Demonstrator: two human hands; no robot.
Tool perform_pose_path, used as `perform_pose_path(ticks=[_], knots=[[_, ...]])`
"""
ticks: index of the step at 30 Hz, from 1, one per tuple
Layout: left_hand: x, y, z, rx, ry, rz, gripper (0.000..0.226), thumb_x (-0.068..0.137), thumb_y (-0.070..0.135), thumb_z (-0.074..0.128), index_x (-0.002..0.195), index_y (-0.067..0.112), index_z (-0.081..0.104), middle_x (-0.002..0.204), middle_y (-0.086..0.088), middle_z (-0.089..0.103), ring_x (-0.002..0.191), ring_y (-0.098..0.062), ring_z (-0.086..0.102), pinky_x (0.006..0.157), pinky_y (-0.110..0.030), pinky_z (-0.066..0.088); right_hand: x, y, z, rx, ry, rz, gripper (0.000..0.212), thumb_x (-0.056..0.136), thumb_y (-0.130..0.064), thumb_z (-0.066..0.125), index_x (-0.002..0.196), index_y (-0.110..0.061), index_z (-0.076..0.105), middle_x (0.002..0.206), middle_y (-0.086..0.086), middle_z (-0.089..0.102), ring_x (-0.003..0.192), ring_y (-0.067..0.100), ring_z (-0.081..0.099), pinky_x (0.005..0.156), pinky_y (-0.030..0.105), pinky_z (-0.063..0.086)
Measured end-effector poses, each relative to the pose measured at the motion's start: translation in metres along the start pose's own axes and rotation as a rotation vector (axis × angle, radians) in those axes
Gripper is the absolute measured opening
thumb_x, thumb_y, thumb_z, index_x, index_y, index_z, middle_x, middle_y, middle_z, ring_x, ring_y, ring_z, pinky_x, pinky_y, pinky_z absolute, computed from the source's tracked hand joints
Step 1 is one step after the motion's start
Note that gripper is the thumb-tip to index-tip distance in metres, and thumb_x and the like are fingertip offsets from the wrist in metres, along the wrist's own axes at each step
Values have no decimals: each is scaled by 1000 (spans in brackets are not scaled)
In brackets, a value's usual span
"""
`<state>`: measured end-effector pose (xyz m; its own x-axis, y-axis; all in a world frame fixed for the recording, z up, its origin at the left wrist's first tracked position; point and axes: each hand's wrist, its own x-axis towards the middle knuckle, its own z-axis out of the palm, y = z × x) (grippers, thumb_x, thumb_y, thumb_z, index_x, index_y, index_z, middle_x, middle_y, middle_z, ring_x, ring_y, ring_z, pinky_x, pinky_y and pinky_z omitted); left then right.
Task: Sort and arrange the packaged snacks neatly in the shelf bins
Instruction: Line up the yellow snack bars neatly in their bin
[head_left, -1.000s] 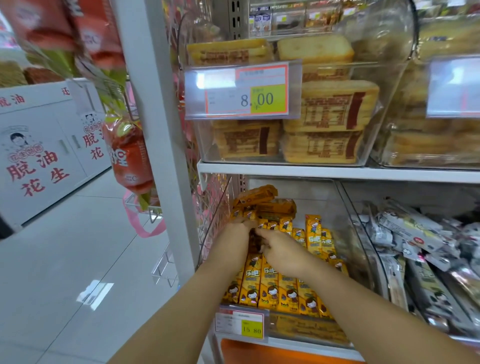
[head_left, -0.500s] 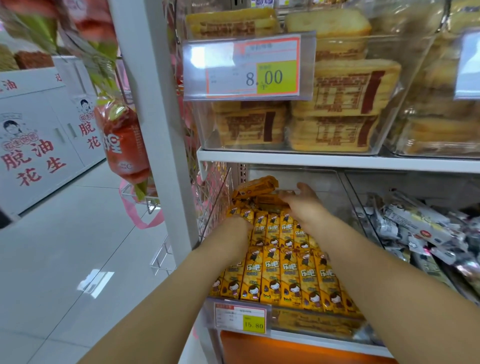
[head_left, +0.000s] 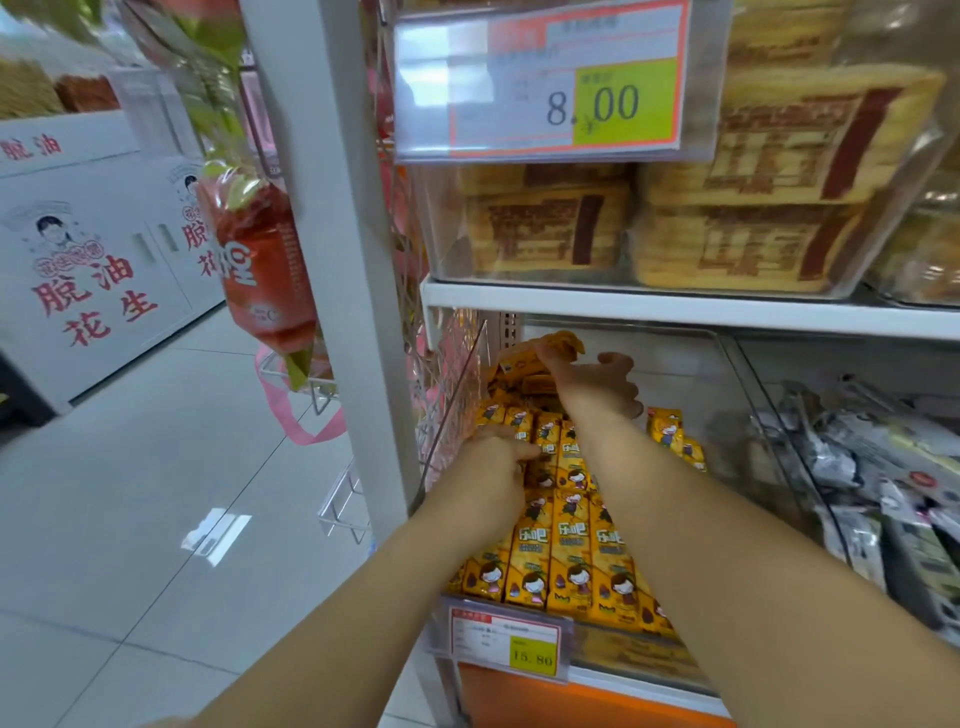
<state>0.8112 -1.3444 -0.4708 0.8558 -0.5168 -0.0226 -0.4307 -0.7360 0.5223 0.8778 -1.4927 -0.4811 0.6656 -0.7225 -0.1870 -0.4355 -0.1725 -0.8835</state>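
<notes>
R hand (head_left: 592, 387) reached back, grip on pkt (head_left: 537, 349)

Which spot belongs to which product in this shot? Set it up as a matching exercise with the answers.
Things:
1. yellow snack packets
2. silver-wrapped snacks
3. tan cracker packs
4. red bag

Places:
a. hanging outside the shelf post
b. upper level, behind the 8.00 price tag
c. lower level, behind the 15.80 price tag
d. lower level, far right of the picture

Pairs: 1-c, 2-d, 3-b, 4-a
</notes>
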Motion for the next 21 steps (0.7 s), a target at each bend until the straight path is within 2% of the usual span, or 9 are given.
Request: perform_pose_path(ticks=[2, 5, 9, 14, 17, 19, 20, 21], knots=[[-2, 1, 1, -23, 9, 1, 43, 99, 1, 36, 138, 16, 48, 153, -6, 24, 140, -21, 27, 105, -16, 18, 1, -2, 0, 9, 1, -3, 77, 72, -69, 62, 127, -19, 37, 131, 16, 44, 123, 33, 38, 81, 33, 26], [-3, 0, 4, -39, 31, -1, 42, 99, 3, 36, 136, 18, 51, 154, -5, 25, 141, -20, 26, 108, -18, 19, 5, 1, 0, 69, 15, -40, 63, 74, -60, 66, 119, -21, 46, 127, 14, 47, 119, 31, 42, 81, 31, 29], [-5, -1, 7, -34, 63, 5, 42, 99, 3, 38, 134, 20, 53, 153, -3, 27, 140, -20, 26, 111, -22, 20, 9, 3, -3, 142, -43, -116, 49, 74, -48, 72, 113, -22, 56, 125, 9, 47, 95, 21, 49, 77, 29, 43], [-5, -1, 8, -28, 62, 12, 42, 99, 3, 37, 134, 18, 53, 154, -3, 26, 141, -20, 24, 110, -21, 19, 4, 3, -13, 102, -183, -191, 45, 72, -40, 77, 108, -23, 56, 119, 6, 57, 104, 24, 58, 92, 37, 51], [-7, 1, 6, -44, 56, 0, 42, 99, 3, 36, 134, 18, 53, 153, -4, 27, 141, -20, 26, 109, -19, 18, -10, 1, -34, 146, -159, -250, 35, 74, -34, 77, 98, -23, 54, 106, 0, 60, 99, 19, 59, 87, 32, 52], [-9, 3, 4, -59, 63, 7, 43, 98, 2, 36, 136, 18, 50, 151, -5, 32, 137, -21, 32, 106, -19, 23, -26, -1, -56, 119, -107, -314, 32, 75, -33, 77, 97, -23, 56, 102, -2, 60, 91, 15, 58, 77, 25, 48], [-10, 4, 3, -78, 79, 6, 44, 98, 1, 36, 137, 18, 48, 147, -6, 37, 131, -22, 41, 99, -17, 30, -35, -1, -68, 88, -94, -355, 33, 74, -33, 77, 99, -23, 57, 102, -2, 61, 90, 14, 58, 75, 24, 48], [-11, 6, 2, -106, 103, -1, 45, 98, 1, 37, 138, 18, 46, 140, -6, 44, 117, -23, 52, 86, -15, 37, -45, 0, -81, 55, -94, -401, 34, 74, -33, 78, 100, -23, 58, 100, -3, 61, 88, 13, 58, 73, 21, 48]])
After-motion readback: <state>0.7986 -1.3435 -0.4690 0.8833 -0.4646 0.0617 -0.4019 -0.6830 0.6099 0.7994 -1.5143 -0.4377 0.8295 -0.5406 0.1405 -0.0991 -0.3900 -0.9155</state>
